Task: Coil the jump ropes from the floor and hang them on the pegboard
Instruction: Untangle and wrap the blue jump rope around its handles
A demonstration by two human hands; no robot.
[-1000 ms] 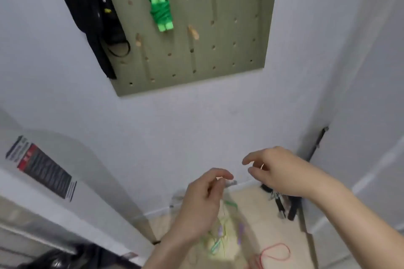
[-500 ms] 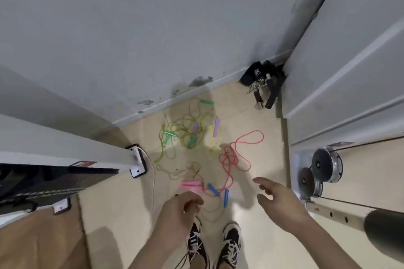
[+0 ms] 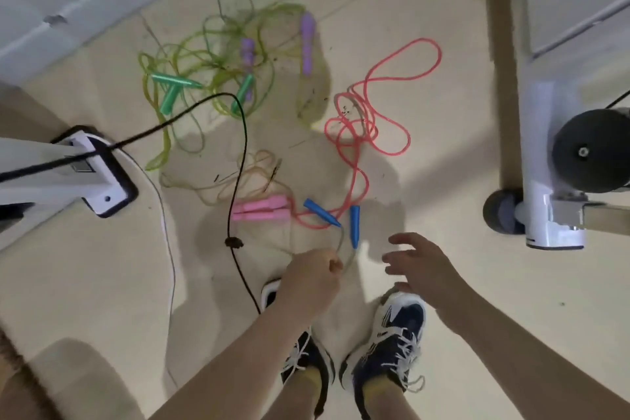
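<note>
Head view: black cable (image 3: 245,143) crosses jump ropes (image 3: 248,48).

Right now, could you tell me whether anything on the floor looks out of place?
Yes: green-handled and purple-handled ropes lie tangled in one heap near the wall, a red rope sprawls loose, and a black cable crosses the heap. The left hand pinches a grey cord.

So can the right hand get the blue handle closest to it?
Probably yes. The right hand is open and just right of that blue handle, and nothing lies between them. The left hand pinches the cord nearby, but it isn't blocking.
</note>
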